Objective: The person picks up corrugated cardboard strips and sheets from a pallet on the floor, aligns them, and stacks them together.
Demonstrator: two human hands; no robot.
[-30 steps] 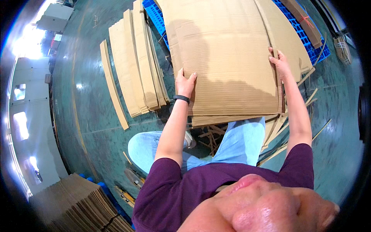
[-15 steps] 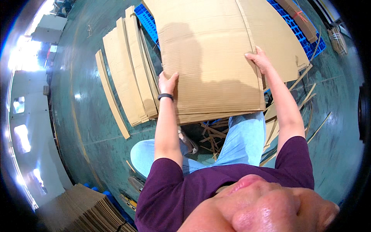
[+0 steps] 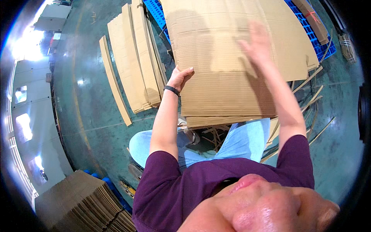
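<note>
A large brown cardboard sheet [image 3: 224, 92] lies in front of me, its near edge over my knees. My left hand [image 3: 181, 78] grips the sheet's left edge, thumb on top and the other fingers hidden underneath. Over the right part of the sheet is my right hand [image 3: 258, 44], fingers stretched and blurred by motion, with nothing in it. A shadow falls on the cardboard beneath that arm. More cardboard layers [image 3: 228, 121] show under the near edge.
Cut cardboard strips [image 3: 133, 58] lie on the green floor at left. Blue plastic pallets [image 3: 156, 13] show beyond, one bearing a tied cardboard bundle [image 3: 313, 21]. Thin offcuts [image 3: 309, 79] stick out at right. A cardboard stack [image 3: 83, 201] stands at lower left.
My right hand has let go of the sheet's right side and moved up over its surface. The view has shifted slightly; my left hand still grips the left edge.
</note>
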